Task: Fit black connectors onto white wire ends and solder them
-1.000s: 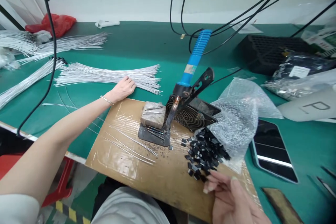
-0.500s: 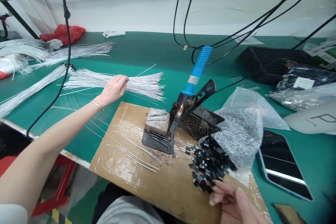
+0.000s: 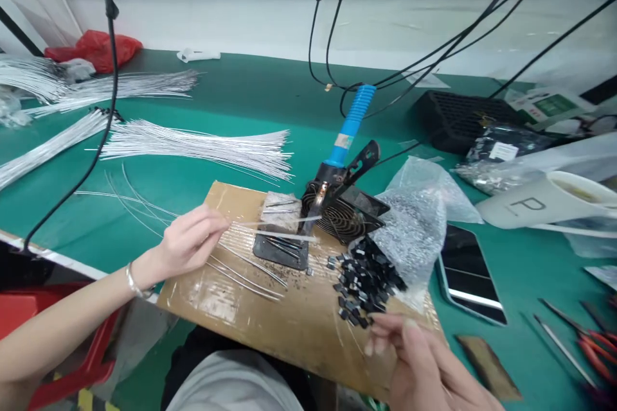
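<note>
My left hand (image 3: pixel 190 241) pinches a few thin white wires (image 3: pixel 270 231) over the left part of a brown board (image 3: pixel 289 321); their free ends point right toward the tip of a blue-handled soldering iron (image 3: pixel 344 135) in its black stand. My right hand (image 3: pixel 414 359) is at the board's near right edge, fingertips together beside a pile of small black parts (image 3: pixel 364 282); whether it grips one is unclear. A fanned bundle of white wires (image 3: pixel 202 144) lies on the green bench behind the board.
A bubble-wrap bag (image 3: pixel 414 218) spills the black parts. A phone (image 3: pixel 470 276) lies right of the board, a white cup (image 3: pixel 549 202) and a black tray (image 3: pixel 463 115) beyond it. More wire bundles (image 3: pixel 58 87) lie far left. Cables hang overhead. Pliers (image 3: pixel 592 340) rest at right.
My left hand left the fanned bundle and came back over the board with a few wires. My right hand stayed near the black parts.
</note>
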Demonstrator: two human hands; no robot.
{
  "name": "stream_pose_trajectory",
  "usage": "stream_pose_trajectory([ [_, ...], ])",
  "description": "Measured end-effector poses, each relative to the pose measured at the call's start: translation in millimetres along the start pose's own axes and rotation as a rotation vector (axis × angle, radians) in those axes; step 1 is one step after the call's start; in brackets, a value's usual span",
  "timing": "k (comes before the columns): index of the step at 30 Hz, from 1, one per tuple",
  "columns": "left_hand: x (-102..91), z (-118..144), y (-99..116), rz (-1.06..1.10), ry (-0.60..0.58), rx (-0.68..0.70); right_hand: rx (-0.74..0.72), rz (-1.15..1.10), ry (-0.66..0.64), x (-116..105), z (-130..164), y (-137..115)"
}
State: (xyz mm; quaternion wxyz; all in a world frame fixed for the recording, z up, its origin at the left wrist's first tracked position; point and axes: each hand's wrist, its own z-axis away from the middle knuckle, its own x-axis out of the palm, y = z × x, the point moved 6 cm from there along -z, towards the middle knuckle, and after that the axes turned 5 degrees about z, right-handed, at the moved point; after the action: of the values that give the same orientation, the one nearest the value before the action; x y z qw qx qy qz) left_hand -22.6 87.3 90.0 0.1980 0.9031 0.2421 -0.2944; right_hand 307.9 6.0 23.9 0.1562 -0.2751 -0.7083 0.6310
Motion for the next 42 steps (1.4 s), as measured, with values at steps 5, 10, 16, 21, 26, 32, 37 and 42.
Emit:
stream_pose_trajectory([
  [5,1.2,17.8,37.8,0.04,-0.097,0.057,-0.249,0.109,-0.277,28.0,-1.6,-41.7],
  [10,2.3,20.9,53.8,0.051,-0.176,0.113,-0.311,0.086,-0.43,41.7,-1.4,-43.9],
  [16,-3.2,8.5,59.5,0.14,-0.191,0.045,-0.283,-0.004,-0.436,44.0,-1.4,-42.1],
  [21,-7.4,-10.2,44.3,0.336,-0.389,-0.138,-0.148,-0.119,-0.542,44.8,0.0,-23.5],
  [26,4.3,-15.7,18.0,0.586,-0.631,-0.453,-0.098,-0.082,-0.709,51.4,13.4,-15.9],
  [32,17.1,-11.5,11.6,0.694,-0.663,-0.547,-0.153,-0.033,-0.688,56.0,19.6,-20.7],
  [37,19.2,-7.0,7.7,0.766,-0.695,-0.55,-0.164,-0.036,-0.669,58.2,18.7,-19.0],
  [42,21.2,-3.8,9.9,0.642,-0.792,-0.529,-0.197,-0.018,-0.69,62.1,20.4,-25.4],
])
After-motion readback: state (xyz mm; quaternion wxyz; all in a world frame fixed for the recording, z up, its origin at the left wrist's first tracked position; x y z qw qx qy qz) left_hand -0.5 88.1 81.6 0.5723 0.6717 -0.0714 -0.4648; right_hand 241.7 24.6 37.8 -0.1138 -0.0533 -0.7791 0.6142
